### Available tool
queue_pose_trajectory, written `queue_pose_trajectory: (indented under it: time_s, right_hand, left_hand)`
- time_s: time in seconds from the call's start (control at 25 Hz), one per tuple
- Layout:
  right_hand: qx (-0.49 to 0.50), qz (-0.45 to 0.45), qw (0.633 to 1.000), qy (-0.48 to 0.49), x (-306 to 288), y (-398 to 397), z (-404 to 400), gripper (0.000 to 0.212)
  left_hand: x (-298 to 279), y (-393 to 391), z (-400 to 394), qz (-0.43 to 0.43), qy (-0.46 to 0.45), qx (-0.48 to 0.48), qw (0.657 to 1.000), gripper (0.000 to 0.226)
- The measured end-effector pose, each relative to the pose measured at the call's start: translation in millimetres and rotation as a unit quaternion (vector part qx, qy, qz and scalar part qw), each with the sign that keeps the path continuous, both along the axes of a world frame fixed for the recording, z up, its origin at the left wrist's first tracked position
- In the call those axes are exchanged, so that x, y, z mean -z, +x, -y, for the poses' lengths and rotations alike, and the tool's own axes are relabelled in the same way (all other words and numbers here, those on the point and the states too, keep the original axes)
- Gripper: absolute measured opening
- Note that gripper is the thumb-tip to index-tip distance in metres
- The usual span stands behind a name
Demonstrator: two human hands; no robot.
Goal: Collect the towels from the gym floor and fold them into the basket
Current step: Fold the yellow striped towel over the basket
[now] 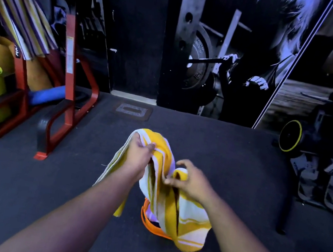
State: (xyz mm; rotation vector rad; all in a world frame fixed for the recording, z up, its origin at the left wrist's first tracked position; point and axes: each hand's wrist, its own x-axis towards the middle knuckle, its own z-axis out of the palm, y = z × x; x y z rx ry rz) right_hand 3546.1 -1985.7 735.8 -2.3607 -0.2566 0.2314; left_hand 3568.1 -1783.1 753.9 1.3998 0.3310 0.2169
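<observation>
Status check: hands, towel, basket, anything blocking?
Left hand grips yellow striped towel at top; right hand pinches a fold. Towel hangs over orange basket, mostly hiding it. Nothing in the way.

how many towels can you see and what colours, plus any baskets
yellow and white striped towel, held up in the left hand and right hand: 1
purple and yellow striped towel, draped over the red rack: 1
orange basket, on the floor under the held towel: 1
total: 3
</observation>
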Motion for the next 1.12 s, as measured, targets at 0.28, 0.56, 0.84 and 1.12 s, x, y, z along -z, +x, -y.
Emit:
queue_pose_trajectory:
  time_s: [0.28,0.56,0.84,1.12]
  right_hand:
    - [0.045,0.076,0.994,-0.068,20.8,-10.6,-34.0,0.031]
    - [0.200,-0.023,0.932,0.301,22.3,33.0,-19.6,0.025]
    - [0.289,-0.041,0.910,0.293,40.1,34.0,10.9,0.021]
    - [0.332,-0.039,0.934,0.127,76.1,13.9,26.6,0.029]
  left_hand:
    - [-24.6,-4.5,20.4,0.007,-0.167,0.033,0.985,0.022]
    - [60.2,-43.9,-24.8,-0.078,0.300,0.367,0.877,0.035]
    - [47.9,-37.8,-14.3,-0.150,0.508,0.382,0.757,0.030]
    - [30.6,-15.4,-28.7,-0.214,0.562,0.338,0.724,0.055]
